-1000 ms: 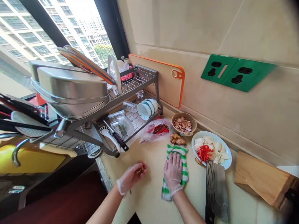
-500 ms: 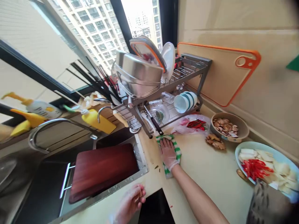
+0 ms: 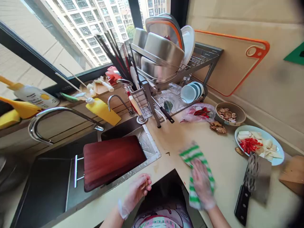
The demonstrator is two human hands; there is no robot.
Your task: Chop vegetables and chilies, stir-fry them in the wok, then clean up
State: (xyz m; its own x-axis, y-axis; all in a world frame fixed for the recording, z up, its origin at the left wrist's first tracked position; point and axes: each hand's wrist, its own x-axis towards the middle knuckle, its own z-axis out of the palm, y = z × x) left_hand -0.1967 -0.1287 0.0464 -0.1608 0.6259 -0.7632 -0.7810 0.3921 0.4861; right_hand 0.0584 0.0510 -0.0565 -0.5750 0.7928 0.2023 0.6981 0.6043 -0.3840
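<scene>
My right hand (image 3: 201, 183), in a clear plastic glove, presses on a green-and-white striped dishcloth (image 3: 195, 155) on the countertop, near its front edge. Motion smears both the hand and the cloth a little. My left hand (image 3: 138, 189), also gloved, hovers with curled fingers by the counter's front edge, right of the sink. Small brownish bits show between its fingertips, too small to name. A dark scrap (image 3: 167, 154) lies on the counter left of the cloth. To the right of the cloth rests a cleaver (image 3: 257, 175) with a black handle.
A dark red cutting board (image 3: 111, 161) lies across the sink (image 3: 155, 152). Behind stands a dish rack (image 3: 211, 60) with pots and bowls. Along the right are a basket of mushrooms (image 3: 226, 114), ginger (image 3: 218, 127), bagged red chillies (image 3: 201, 112) and a plate (image 3: 277, 160) of cut vegetables.
My right hand has drawn the dishcloth from beside the rack toward me and to the right. My left hand remains curled near the sink. The view has shifted, showing the cleaver fully.
</scene>
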